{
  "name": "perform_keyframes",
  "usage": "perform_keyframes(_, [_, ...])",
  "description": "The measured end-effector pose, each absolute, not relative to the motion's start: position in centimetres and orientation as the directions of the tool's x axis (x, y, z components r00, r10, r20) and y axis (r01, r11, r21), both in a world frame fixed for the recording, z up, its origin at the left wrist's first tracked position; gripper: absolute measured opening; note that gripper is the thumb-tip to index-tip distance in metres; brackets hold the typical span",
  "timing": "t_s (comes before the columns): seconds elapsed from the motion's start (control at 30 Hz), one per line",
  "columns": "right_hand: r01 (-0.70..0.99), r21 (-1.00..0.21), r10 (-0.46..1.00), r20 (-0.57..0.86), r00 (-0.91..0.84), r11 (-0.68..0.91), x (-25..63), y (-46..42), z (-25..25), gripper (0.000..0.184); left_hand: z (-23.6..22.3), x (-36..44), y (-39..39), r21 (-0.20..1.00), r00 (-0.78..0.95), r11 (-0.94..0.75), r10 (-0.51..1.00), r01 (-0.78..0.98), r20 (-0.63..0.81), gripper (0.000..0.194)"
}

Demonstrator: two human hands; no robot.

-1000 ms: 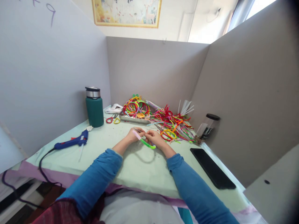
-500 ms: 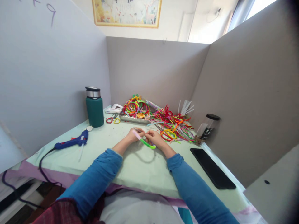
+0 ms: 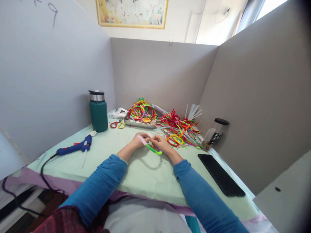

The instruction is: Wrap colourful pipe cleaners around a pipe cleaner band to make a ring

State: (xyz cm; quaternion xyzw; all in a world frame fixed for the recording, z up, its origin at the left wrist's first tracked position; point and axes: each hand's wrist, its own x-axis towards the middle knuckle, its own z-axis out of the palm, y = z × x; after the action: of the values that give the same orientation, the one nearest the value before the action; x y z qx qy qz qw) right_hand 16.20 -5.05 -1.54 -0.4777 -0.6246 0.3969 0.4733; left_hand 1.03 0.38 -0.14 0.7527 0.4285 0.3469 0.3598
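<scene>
Fuzzy pink-and-green chenille band (image 3: 153,149), bent in curve, was held on near side of shallow grey metal tray (image 3: 141,125). Left hand (image 3: 140,139) and right hand (image 3: 161,143): each grip pinched band, fingertips close together, exact contact hidden. Light, even pinch judged best. Pale-green covered worktop (image 3: 150,181) spread under tray; flat grey partition panel (image 3: 160,68) rose behind tray.

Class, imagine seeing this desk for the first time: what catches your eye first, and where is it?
The bright tangle of fuzzy stems at the back right leaps out, with colourful rings heaped in a metal tray to its left. Nearer, the left hand and right hand meet around a curved pink-and-green strip.
</scene>
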Motion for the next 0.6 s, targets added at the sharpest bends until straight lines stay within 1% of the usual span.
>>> perform_keyframes(0.33, [0.216, -0.949, 0.972, 0.214, -0.101, 0.231, 16.23, -5.19, -1.37, 0.017, 0.14, 0.93, 0.10, 0.828, 0.398, -0.391, 0.889, 0.403, 0.226, 0.021])
perform_keyframes(0.6, [0.208, -0.952, 0.973, 0.207, -0.099, 0.224, 16.21, -5.10, -1.46, 0.021, 0.00, 0.91, 0.17, 0.848, 0.398, -0.367, 0.894, 0.383, 0.208, 0.021])
